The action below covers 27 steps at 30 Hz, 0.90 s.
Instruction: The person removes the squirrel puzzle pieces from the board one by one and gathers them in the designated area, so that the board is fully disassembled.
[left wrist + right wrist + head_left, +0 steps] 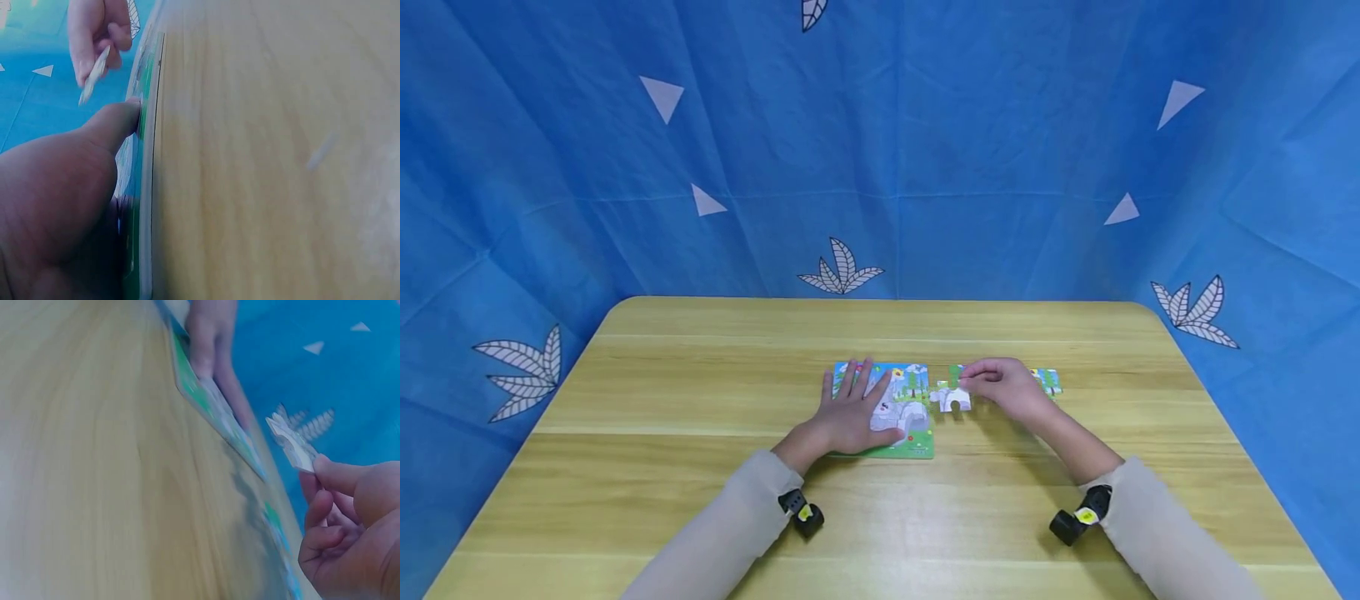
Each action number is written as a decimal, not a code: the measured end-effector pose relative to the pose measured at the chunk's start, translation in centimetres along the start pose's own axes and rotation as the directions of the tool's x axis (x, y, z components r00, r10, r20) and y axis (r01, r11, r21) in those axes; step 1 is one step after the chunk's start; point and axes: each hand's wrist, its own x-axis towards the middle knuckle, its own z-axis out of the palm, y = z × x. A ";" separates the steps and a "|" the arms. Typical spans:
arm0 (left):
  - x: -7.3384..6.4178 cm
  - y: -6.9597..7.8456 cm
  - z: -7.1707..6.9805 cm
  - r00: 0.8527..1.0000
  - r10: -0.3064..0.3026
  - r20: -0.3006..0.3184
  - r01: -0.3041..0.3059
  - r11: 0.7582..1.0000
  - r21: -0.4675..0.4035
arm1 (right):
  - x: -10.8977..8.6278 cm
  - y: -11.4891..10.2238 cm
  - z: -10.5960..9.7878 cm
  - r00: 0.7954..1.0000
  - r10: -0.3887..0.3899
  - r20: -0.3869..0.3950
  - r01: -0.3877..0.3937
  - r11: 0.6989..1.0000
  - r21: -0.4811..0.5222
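A colourful jigsaw board lies flat at the middle of the table. My left hand rests on it with fingers spread and straight, covering its left part; in the left wrist view the thumb touches the board near its edge. Just right of the board, my right hand pinches a puzzle piece between thumb and fingertips. The right wrist view shows that piece tilted and raised off the table.
More puzzle pieces lie on the wooden table behind and beside the right hand, which partly hides them. A blue patterned cloth hangs behind the table. Each wrist wears a small black camera.
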 end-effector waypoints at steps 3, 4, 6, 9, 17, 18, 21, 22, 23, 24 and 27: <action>0.0 -0.1 0.0 1.000 0.004 -0.005 -0.004 1.000 -0.009 | -1.0 0.4 -2.1 1.000 0.007 -0.004 -0.007 1.000 -0.008; 0.0 -0.1 0.1 1.000 0.004 -0.008 -0.005 1.000 -0.012 | -1.3 0.6 -2.8 1.000 0.011 -0.002 -0.011 1.000 -0.012; 0.0 -0.2 0.2 1.000 0.005 -0.016 -0.005 1.000 -0.012 | -2.0 1.0 -4.2 1.000 0.023 -0.006 -0.023 1.000 -0.018; 0.2 -0.3 0.4 1.000 0.002 -0.014 -0.002 1.000 -0.012 | -3.1 1.7 -6.3 0.998 0.055 -0.010 -0.056 0.998 -0.035; 0.8 -0.9 1.3 1.000 -0.006 -0.016 0.006 1.000 -0.020 | -5.2 4.4 -10.2 0.993 0.115 -0.011 -0.116 0.989 -0.093; 0.8 -0.9 1.3 1.000 -0.006 -0.019 0.005 1.000 -0.023 | -5.3 4.7 -10.5 0.993 0.118 -0.011 -0.119 0.988 -0.097; 0.7 -0.8 1.2 1.000 -0.002 -0.023 0.002 1.000 -0.027 | -5.8 5.4 -11.1 0.992 0.127 -0.012 -0.128 0.987 -0.101; 0.7 -0.7 1.2 1.000 -0.001 -0.024 0.001 1.000 -0.026 | -5.9 5.6 -11.3 0.991 0.130 -0.010 -0.130 0.986 -0.102; 0.6 -0.7 1.2 1.000 0.000 -0.026 -0.001 1.000 -0.024 | -5.9 5.8 -11.4 0.991 0.130 -0.010 -0.131 0.986 -0.101; 0.6 -0.7 1.2 1.000 0.001 -0.028 -0.002 1.000 -0.024 | -5.9 6.0 -11.4 0.992 0.130 -0.009 -0.130 0.986 -0.103; 0.5 -0.6 1.0 1.000 -0.001 -0.024 0.000 1.000 -0.021 | -5.9 6.5 -11.3 0.992 0.125 -0.002 -0.124 0.986 -0.115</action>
